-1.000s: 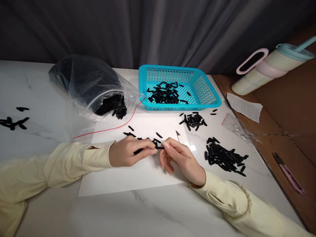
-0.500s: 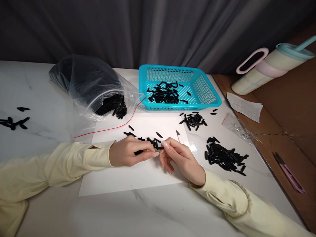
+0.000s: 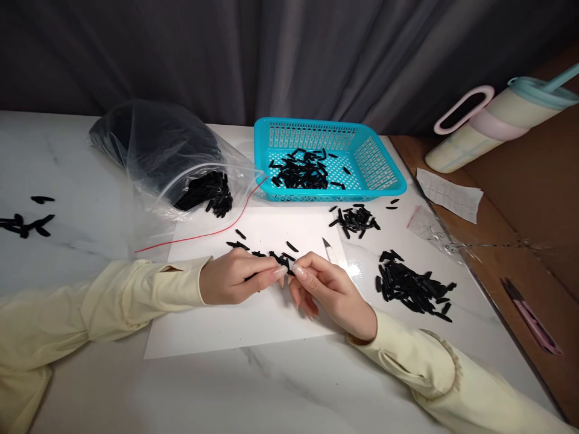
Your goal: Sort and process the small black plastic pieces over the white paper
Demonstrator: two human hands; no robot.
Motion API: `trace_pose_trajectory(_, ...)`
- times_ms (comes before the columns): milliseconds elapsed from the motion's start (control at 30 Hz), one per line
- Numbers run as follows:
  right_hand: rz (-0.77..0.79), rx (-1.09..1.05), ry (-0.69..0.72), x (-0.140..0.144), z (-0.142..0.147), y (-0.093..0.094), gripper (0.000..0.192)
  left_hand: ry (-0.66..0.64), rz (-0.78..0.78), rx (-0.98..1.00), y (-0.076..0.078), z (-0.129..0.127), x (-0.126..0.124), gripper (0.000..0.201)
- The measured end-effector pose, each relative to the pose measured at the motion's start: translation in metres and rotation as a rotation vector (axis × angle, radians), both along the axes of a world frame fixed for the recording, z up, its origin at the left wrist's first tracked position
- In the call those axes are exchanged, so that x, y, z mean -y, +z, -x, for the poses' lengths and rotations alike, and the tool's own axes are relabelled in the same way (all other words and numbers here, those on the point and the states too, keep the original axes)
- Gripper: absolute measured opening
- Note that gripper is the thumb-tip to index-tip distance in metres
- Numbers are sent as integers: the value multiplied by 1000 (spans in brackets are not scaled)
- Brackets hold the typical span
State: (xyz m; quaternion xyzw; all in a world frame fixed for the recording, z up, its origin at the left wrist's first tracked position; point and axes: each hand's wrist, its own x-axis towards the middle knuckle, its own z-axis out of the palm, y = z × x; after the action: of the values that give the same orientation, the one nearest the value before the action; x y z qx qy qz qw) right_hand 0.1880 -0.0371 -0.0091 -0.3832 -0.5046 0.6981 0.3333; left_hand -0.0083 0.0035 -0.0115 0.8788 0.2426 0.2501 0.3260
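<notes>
My right hand (image 3: 332,292) is closed in a pinch on a small, slender black piece (image 3: 290,270), which is mostly hidden by the fingertips. Thumb and forefinger pressed together, my left hand (image 3: 242,276) meets the right at the piece's left end; what it grips is hidden. Both hands are above a white sheet of paper (image 3: 194,337). Just behind the fingers, more loose black pieces (image 3: 237,245) lie on the sheet, partly covered by the left hand. A craft knife (image 3: 329,249) with a pale handle rests beyond the right hand.
A blue basket (image 3: 398,184) of black pieces stands at the back. Left of it lies an opened zip bag (image 3: 136,175), spilling similar pieces. Two piles (image 3: 355,220) (image 3: 414,286) sit to the right. Scissors-like pink snips (image 3: 534,319) and a tumbler (image 3: 479,132) are farther right.
The left thumb has shifted up slightly, towards the black piece. The right fingertips have moved a little left, and less of the piece shows between the hands.
</notes>
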Motion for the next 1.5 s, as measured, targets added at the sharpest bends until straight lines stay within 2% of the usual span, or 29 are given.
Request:
trace_pose_trajectory(533, -40, -15, 43, 0, 0, 2, 21, -14, 50, 13, 1, 0, 0, 24)
trace_pose_trajectory(833, -126, 167, 47, 1, 3, 2, 25, -118, -27, -13, 2, -2, -1, 23)
trace_pose_trajectory(967, -286, 293, 31, 2, 4, 2, 27, -166, 42, -33, 3, -2, -3, 25)
trace_pose_trajectory(1233, -853, 572, 11, 7, 1, -3, 15, -198, 101, -25, 5, -3, -3, 26)
trace_pose_trajectory(1367, -997, 627, -61, 7, 0, -3, 18, -198, 140, -47, 4, -1, -5, 27)
trace_pose_trajectory(1500, -1038, 671, -119, 6, 0, -3, 26, -219, 185, -54, 5, 0, -6, 26)
